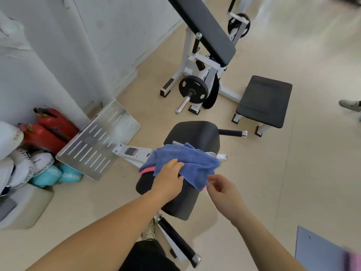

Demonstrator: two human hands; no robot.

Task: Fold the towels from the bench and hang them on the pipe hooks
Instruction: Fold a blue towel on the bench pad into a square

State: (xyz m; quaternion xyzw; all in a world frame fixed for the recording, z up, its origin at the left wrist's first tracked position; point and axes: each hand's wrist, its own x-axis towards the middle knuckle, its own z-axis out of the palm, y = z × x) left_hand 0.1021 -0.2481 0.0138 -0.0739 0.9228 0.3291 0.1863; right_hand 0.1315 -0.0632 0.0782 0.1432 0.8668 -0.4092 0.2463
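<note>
Pale gym floor fills the room, with a grey wall on the left. I see one black bench [195, 133] in the middle, and the towels lie across its far half.

I count one blue towel [187, 157] on top. One pink towel [148, 170] peeks out under it at the bench's left edge, mostly hidden. A bit of white cloth [212, 154] shows at the right edge; I cannot tell if it is a towel.

My left hand [169, 178] is on the blue towel, with fingers bent over it and thumb at its edge, holding it. My right hand [222, 187] is just beside the towel's near corner, fingers loosely curled. I cannot tell if it holds anything.

By the wall lie two red fire extinguishers [52, 122] and one metal plate [97, 145] with slots. Farther off stand one weight machine [205, 61] and one small black stool [263, 100]. One shoe [349, 105] is cut off at the right side.
</note>
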